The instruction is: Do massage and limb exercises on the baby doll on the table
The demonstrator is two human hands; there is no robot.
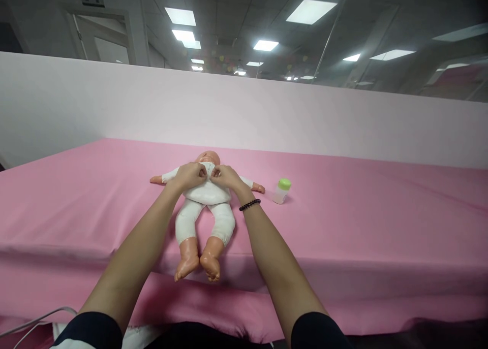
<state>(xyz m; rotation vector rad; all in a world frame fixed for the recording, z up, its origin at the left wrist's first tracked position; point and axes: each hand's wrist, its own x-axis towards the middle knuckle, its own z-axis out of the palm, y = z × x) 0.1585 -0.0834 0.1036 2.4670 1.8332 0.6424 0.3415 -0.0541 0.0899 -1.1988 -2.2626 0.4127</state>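
A baby doll [208,194] with a white cloth body lies on its back on the pink sheet, its bare feet toward me. Both my hands are at the doll's upper chest, just below its chin. My left hand [191,176] is closed in a pinch on the left side of the chest. Close beside it, my right hand [225,177] also pinches, with a dark beaded bracelet on that wrist. Whatever lies between the fingertips is too small to make out. To the right of the doll's hand stands a small clear bottle [282,191] with a green cap.
The pink sheet [362,212] covers the table and hangs over its front edge. A low white wall [244,110] runs along the back, with glass above it. A pale cable [38,318] lies at the lower left.
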